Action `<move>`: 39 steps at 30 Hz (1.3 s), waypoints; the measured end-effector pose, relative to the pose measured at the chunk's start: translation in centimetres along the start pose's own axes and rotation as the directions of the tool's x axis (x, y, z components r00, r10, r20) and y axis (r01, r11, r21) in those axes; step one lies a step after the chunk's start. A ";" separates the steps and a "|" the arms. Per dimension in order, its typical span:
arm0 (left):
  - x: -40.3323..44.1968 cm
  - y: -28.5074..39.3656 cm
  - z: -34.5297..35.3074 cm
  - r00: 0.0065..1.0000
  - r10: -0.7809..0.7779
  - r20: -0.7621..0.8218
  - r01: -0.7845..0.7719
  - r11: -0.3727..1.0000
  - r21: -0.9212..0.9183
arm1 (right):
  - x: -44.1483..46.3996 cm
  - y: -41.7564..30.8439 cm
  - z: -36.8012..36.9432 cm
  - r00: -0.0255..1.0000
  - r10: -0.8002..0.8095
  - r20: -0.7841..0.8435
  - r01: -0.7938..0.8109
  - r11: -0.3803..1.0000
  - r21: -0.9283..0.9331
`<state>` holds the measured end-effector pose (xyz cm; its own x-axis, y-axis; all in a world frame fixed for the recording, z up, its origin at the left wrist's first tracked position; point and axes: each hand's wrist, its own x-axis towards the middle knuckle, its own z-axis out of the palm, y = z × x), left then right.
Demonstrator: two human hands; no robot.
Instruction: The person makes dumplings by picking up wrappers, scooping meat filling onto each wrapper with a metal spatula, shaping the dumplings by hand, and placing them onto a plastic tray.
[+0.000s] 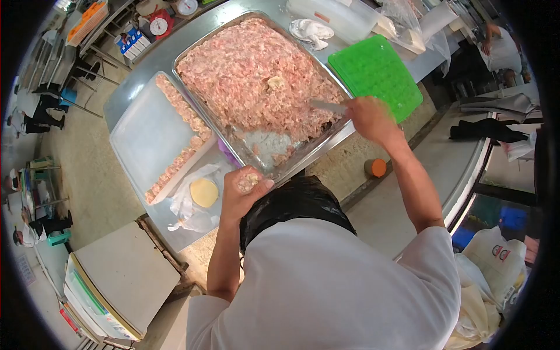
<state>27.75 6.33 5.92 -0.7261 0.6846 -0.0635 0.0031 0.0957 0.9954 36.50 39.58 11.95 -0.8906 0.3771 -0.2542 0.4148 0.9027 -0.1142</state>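
Right hand (368, 119) is clamped on a flat blade (329, 106) pointing left, nearly level, at the minced meat (251, 70), upper middle of frame. It's the nearer hand. Left's (236, 195) cupped round a meaty lump (248, 182), lower middle; too blurry to say what's under it.

A grey metal desk (133, 93) carries a rectangular steel tray (268, 140) ahead of the left hand (247, 189) and right hand (370, 119), a translucent white plastic tray (149, 134) leftward, and a flat green plastic slab (376, 76) beyond the right.
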 end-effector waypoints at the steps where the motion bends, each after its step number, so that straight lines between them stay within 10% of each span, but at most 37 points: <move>1: -0.1 0.0 0.1 0.999 -0.034 0.014 0.035 0.999 -0.016 | 0.8 0.6 0.2 1.000 0.023 -0.005 -0.023 1.000 -0.016; 17: 0.0 0.1 0.2 0.999 -0.035 0.028 0.035 0.999 0.009 | 2.0 -0.9 1.2 0.994 0.077 0.080 -0.078 0.997 0.005; 20: 0.0 0.0 0.1 0.998 -0.055 0.021 0.055 0.999 0.000 | 2.2 0.5 2.2 0.999 -0.047 -0.002 0.046 0.982 0.186; 26: -0.1 -0.4 -0.3 0.997 -0.069 -0.029 0.068 0.997 -0.031 | 1.0 2.0 -1.9 0.937 -0.084 0.339 -0.178 0.720 0.670; 31: 1.2 2.0 0.2 0.998 0.039 0.042 -0.038 0.999 -0.032 | -1.9 -2.1 -3.2 0.906 -0.404 0.130 0.135 0.565 0.814; 39: 1.6 1.9 -0.1 0.994 0.048 0.096 -0.057 0.995 0.088 | -2.5 -6.6 -3.3 0.896 -0.443 0.032 0.279 0.617 0.736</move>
<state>26.59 7.54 7.70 -0.6558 0.7546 -0.0221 0.1045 0.1197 0.9873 35.34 33.36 16.45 -0.9757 -0.0688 -0.2081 0.1450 0.5097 -0.8480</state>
